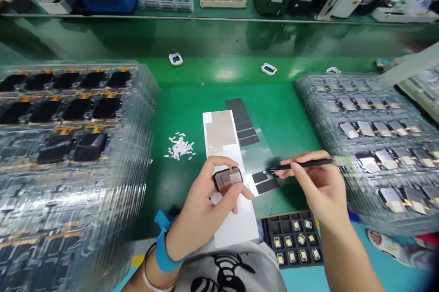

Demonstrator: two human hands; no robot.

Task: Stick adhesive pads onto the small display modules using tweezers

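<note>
Panel (227, 179): small rectangular module with rounded corners, a dark rim and a tan film over its upturned face; 1 small orange mark sits at its far edge.

Long axis: runs almost across the view, rising slightly toward the person's right.

Position: lifted just above a white backing sheet (236, 232), within the grip of the left hand (200, 212).

Left hand: pinching the Panel by its edges between thumb and fingers.

Right hand (317, 184): pinching black tweezers (302, 164) between thumb and fingers, with the tips pointing toward the person's left.

Tweezer tips: at dark film strips (262, 182) on a clear liner (255, 154), beside the Panel; contact cannot be told.

Left wrist: blue strap (163, 241).

Mat: green work mat (284, 118) under the sheet, with white scraps (180, 146) left of it.

Near the hands: black tray (293, 239) of 12 or so small gold-edged parts, just beyond the sheet's near end on the right.

Sides: stacked clear trays (68, 145) on the left, and more (373, 145) on the right, holding dark modules.
</note>
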